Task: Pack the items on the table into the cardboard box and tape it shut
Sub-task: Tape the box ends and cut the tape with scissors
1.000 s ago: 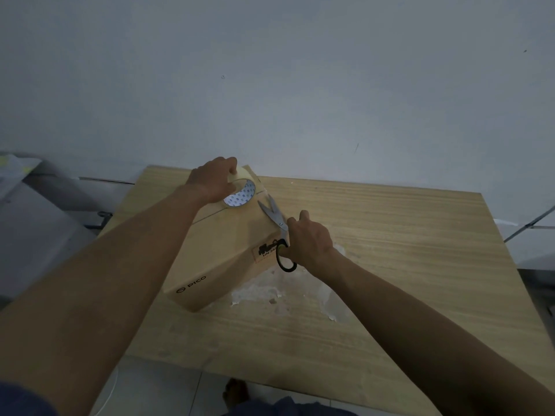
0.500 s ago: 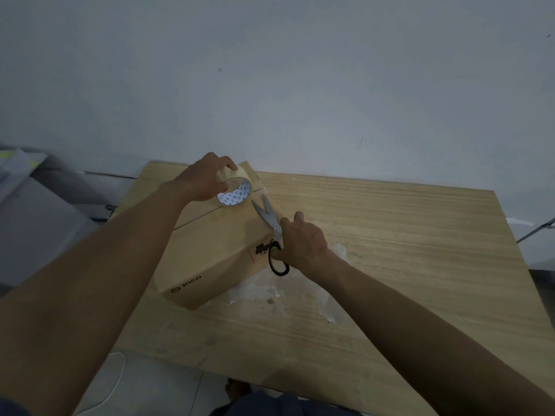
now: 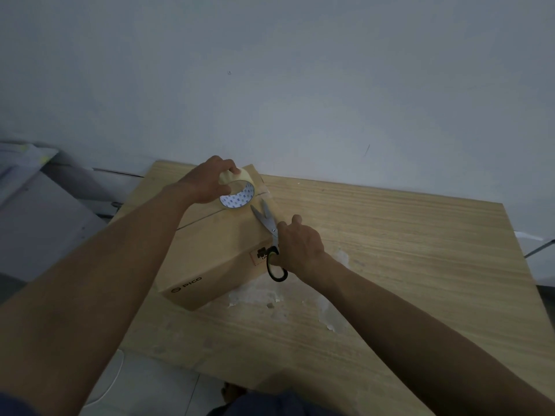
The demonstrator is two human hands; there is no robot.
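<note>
From the head camera, the cardboard box (image 3: 210, 253) is sitting closed on the left part of the wooden worktop (image 3: 405, 265), with one corner pointing toward the person and a seam line running across its top. The left grip (image 3: 204, 183) is curling over a roll of tape (image 3: 237, 193) and grasping it from above. The roll is standing on edge on the far end of the box top (its printed inner core is facing the camera). The right grip (image 3: 300, 244) is clenching the black handles of the scissors (image 3: 265, 219) just beside the box's right edge. The blades are parting slightly and pointing at the roll, their tips lying just short of it. Crumpled clear plastic (image 3: 330, 307) is lying on the worktop near the box's front right side, under the right forearm.
</note>
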